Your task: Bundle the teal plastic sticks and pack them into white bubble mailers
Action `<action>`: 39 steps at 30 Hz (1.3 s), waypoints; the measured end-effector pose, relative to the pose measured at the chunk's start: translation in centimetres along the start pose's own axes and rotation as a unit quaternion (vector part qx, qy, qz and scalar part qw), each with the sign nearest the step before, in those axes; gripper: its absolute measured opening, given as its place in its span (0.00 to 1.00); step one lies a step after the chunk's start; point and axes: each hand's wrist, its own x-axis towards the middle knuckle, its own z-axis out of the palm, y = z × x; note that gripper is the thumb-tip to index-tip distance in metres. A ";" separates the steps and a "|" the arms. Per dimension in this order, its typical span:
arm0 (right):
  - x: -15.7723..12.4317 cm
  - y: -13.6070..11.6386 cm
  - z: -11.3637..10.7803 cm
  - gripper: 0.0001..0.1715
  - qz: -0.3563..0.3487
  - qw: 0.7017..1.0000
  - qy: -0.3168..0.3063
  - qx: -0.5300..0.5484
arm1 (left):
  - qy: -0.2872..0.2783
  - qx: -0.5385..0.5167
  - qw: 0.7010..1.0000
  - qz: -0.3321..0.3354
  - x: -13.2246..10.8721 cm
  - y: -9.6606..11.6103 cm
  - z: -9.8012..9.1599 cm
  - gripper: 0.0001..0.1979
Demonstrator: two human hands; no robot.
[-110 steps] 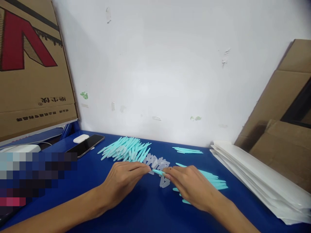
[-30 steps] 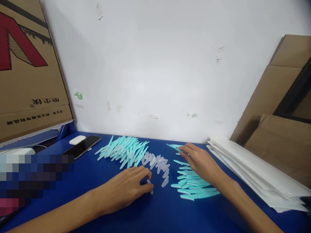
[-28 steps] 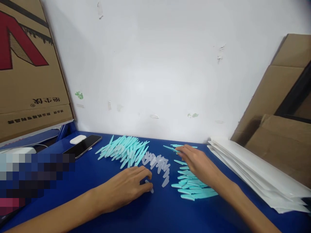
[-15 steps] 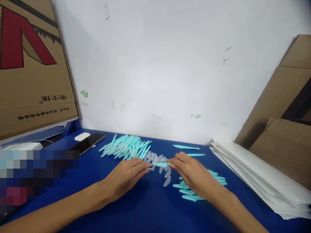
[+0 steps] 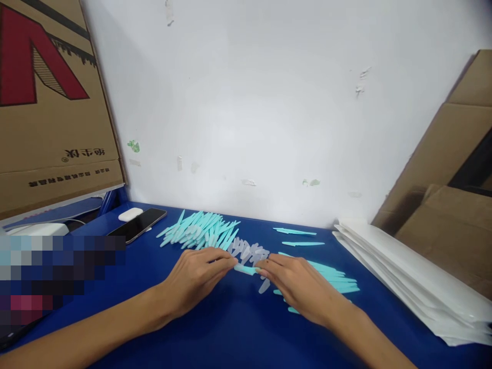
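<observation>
My right hand point(image 5: 294, 279) pinches a turquoise eyebrow razor point(image 5: 246, 270) near the middle of the table, holding it roughly level. Its left end meets the fingertips of my left hand point(image 5: 202, 271), which are closed on a clear blade cap point(image 5: 238, 267) mostly hidden by the fingers. How far the cap sits over the blade I cannot tell. Just beyond the fingertips lies a loose heap of clear caps point(image 5: 246, 250). A big pile of turquoise razors point(image 5: 200, 228) is to the left of it. More razors point(image 5: 334, 277) lie side by side, partly under my right hand.
Two or so razors point(image 5: 294, 232) lie near the wall. White bags or sheets point(image 5: 407, 287) are stacked at the right, by cardboard point(image 5: 442, 225). A phone point(image 5: 140, 225) and a white case point(image 5: 130, 214) lie at the left, beneath a large carton point(image 5: 57, 128).
My hands have come together, with the razor moving left and slightly nearer to me. Its end now meets the cap in my left fingers.
</observation>
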 end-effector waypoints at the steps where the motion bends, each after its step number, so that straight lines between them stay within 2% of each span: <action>1: 0.0 -0.1 0.0 0.18 0.003 1.000 -0.005 0.007 | 0.002 0.002 1.000 0.000 0.0 0.0 0.0 0.10; 13: -0.1 0.0 -0.4 0.18 0.031 0.999 -0.014 0.020 | 0.003 0.015 1.000 -0.014 0.0 -0.2 -0.2 0.10; 17: 0.1 -1.0 -0.4 0.21 0.028 0.999 -0.016 0.029 | 0.025 0.008 0.999 0.025 0.2 0.1 -0.3 0.09; 21: 0.2 -1.7 0.0 0.20 0.012 0.998 -0.024 0.048 | 0.020 -0.012 0.997 0.076 0.6 0.8 -0.7 0.10; 24: 0.1 -1.9 0.4 0.20 0.005 0.998 -0.022 0.054 | 0.028 -0.027 0.995 0.089 0.6 1.0 -0.8 0.11; 29: 0.0 -2.0 0.7 0.19 0.004 0.998 -0.001 0.062 | 0.027 -0.029 0.996 0.078 0.4 1.2 -0.8 0.11; 34: 0.2 -2.2 0.4 0.20 0.010 0.999 0.016 0.035 | -0.037 -0.023 0.998 0.043 0.6 1.7 -0.9 0.11; 37: 0.3 -1.0 -0.4 0.22 0.041 0.996 0.066 -0.034 | -0.036 -0.012 0.999 0.000 1.0 1.1 -1.1 0.08; 39: 0.1 0.7 -1.0 0.23 0.083 0.986 0.115 -0.085 | -0.027 0.021 0.999 -0.020 1.3 0.1 -1.5 0.06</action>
